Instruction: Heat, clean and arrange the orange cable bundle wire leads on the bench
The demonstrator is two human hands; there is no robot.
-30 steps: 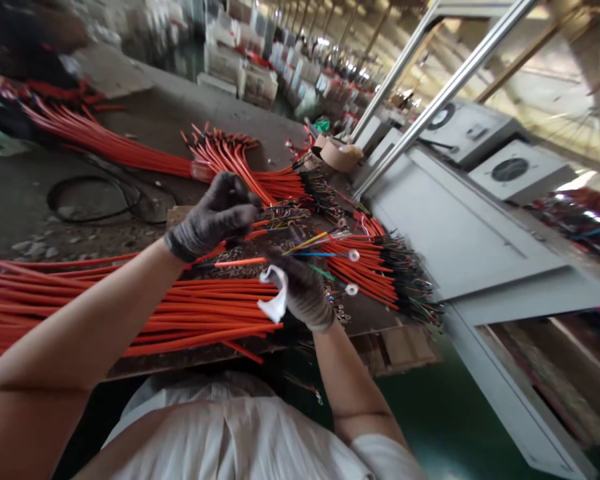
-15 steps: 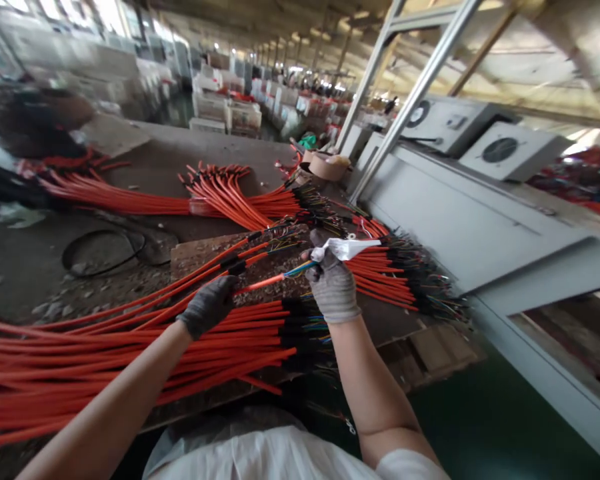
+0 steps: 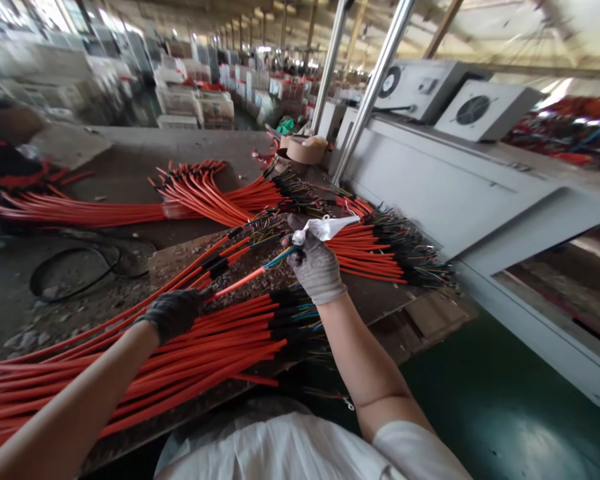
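My left hand (image 3: pixel 177 313), in a dark grey glove, is closed round an orange cable (image 3: pixel 240 283) that slants up to the right. Blue and yellow-green wires (image 3: pixel 281 257) come out of the cable's end and run to my right hand (image 3: pixel 315 263), in a light grey glove with dark fingertips. Its fingers are pressed together on a crumpled white wrap (image 3: pixel 327 227) at the wire ends. Below my hands lies a thick bundle of orange cables (image 3: pixel 220 347) with black sleeves. Several sleeved orange cables lie just above my left hand.
More orange cable bundles (image 3: pixel 210 193) lie across the back of the table (image 3: pixel 145 143). A black cable loop (image 3: pixel 75 267) is at left, a tape roll (image 3: pixel 305 150) at the back. Metal posts and a grey machine cabinet (image 3: pixel 420 180) stand at right.
The view has turned, so the surroundings sit further left. My left hand has slid back along the orange cable, further from its wire end. My right hand still holds the white wrap.
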